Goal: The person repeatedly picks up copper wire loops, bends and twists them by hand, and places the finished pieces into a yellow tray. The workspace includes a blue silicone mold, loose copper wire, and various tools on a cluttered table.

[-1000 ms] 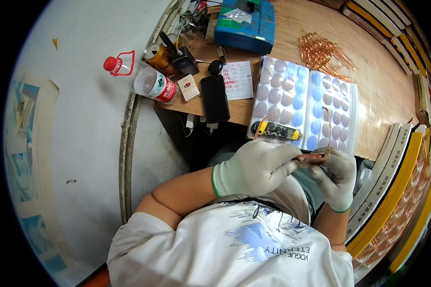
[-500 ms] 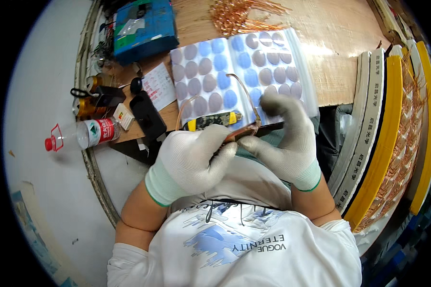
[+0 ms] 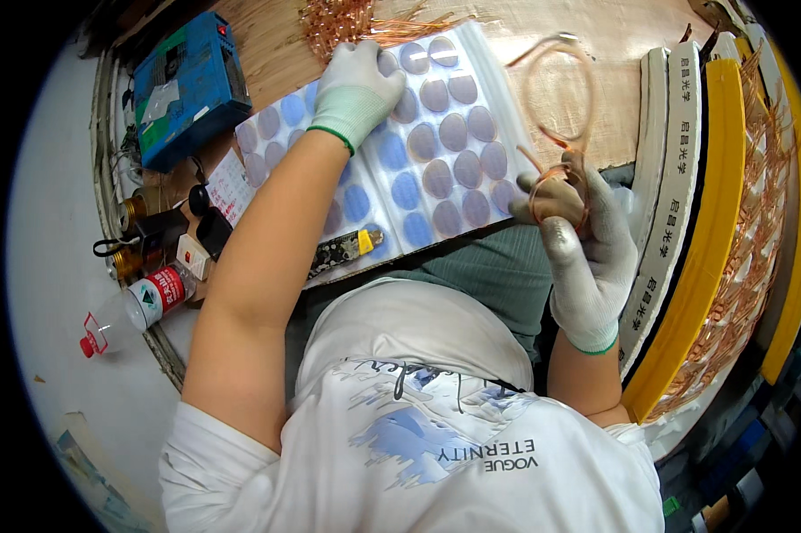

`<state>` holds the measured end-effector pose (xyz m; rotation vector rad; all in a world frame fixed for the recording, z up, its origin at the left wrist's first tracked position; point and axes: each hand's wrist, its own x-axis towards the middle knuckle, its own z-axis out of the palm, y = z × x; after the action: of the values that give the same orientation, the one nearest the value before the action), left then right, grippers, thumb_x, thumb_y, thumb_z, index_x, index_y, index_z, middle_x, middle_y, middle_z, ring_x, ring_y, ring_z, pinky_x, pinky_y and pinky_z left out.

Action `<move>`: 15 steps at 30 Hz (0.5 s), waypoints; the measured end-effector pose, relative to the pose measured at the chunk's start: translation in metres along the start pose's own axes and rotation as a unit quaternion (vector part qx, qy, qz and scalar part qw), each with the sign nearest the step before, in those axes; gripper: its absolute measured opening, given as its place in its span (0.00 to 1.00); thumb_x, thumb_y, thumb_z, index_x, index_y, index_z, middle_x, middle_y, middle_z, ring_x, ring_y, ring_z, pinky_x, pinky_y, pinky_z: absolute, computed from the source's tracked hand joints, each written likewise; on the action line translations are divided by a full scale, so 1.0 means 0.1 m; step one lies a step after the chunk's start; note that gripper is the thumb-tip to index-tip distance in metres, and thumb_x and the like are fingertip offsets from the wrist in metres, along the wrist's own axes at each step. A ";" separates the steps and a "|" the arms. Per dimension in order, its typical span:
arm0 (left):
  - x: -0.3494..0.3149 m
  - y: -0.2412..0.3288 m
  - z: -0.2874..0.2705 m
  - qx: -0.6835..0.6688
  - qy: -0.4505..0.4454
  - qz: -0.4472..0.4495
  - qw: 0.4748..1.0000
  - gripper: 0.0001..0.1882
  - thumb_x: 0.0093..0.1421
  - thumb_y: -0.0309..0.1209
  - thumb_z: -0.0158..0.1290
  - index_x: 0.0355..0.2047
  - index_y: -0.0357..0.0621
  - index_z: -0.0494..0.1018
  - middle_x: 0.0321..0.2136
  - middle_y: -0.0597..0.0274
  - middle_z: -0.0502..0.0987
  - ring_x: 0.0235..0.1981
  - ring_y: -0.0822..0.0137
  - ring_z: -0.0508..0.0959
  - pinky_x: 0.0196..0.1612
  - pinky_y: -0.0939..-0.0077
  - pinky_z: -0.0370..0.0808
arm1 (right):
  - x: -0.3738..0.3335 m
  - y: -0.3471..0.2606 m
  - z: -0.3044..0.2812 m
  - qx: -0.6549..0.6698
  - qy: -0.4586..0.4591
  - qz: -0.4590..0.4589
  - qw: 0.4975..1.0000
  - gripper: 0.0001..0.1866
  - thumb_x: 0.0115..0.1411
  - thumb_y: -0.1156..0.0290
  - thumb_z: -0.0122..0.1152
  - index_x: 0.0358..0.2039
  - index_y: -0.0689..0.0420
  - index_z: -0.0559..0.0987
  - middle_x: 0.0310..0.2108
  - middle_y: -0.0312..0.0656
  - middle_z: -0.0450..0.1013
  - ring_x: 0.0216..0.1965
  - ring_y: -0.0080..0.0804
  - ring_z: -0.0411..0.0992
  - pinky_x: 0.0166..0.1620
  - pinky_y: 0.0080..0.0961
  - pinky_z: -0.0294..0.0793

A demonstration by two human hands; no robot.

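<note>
My right hand [image 3: 591,258], in a white glove with grey fingertips, pinches a pair of copper-coloured wire eyeglasses [image 3: 558,200] by a rim with a brownish lens. Their thin temples stick out above the hand, over the table. My left hand [image 3: 358,93], gloved too, reaches across a sheet of round lenses [image 3: 454,226] to its far edge. Its fingers are curled beside a pile of copper-coloured wire frames [image 3: 334,22], with the tips hidden. Blue and purplish-grey lenses lie in rows on the sheet. A yellow-and-black utility knife [image 3: 343,250] lies at its near edge.
On the left stand a blue box [image 3: 192,89], black devices [image 3: 212,233], a small white box [image 3: 194,256] and a tipped plastic bottle [image 3: 152,298]. White and yellow racks [image 3: 685,213] holding many copper wire frames rise close by my right arm.
My left hand has let go of the eyeglasses and stretched forward to the frame pile. My right hand has carried the eyeglasses to the right. The view has shifted.
</note>
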<state>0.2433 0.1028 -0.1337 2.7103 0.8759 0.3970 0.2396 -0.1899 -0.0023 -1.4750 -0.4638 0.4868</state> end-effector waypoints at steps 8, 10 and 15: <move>-0.56 0.23 -1.00 -0.473 -0.154 -0.048 0.866 0.15 0.62 0.33 0.58 0.46 0.35 0.76 0.32 0.60 0.80 0.34 0.69 0.80 0.41 0.74 0.77 | -0.08 0.12 0.11 0.043 -0.026 -0.020 0.999 0.43 0.59 0.90 0.45 0.74 0.56 0.47 0.49 0.52 0.73 0.40 0.26 0.76 0.42 0.23 0.79; -0.97 0.30 -1.40 -0.625 -0.257 -0.097 0.731 0.10 0.62 0.29 0.58 0.42 0.36 0.75 0.33 0.62 0.79 0.33 0.76 0.77 0.37 0.79 0.75 | -0.13 0.11 0.10 0.008 -0.119 -0.003 0.993 0.43 0.58 0.90 0.40 0.74 0.55 0.47 0.49 0.49 0.71 0.33 0.23 0.72 0.37 0.21 0.77; -1.58 0.31 -1.62 -0.614 -0.218 -0.121 0.749 0.13 0.64 0.28 0.61 0.45 0.34 0.75 0.38 0.62 0.80 0.40 0.76 0.79 0.45 0.77 0.78 | -0.36 0.09 0.53 -0.018 -0.174 0.048 0.983 0.24 0.64 0.80 0.57 0.60 0.68 0.67 0.37 0.48 0.80 0.37 0.32 0.80 0.44 0.25 0.78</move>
<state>0.0821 0.0101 -0.0003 1.3339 0.4941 0.1489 0.1799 -0.1667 -0.0090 -1.4553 -0.6808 0.8240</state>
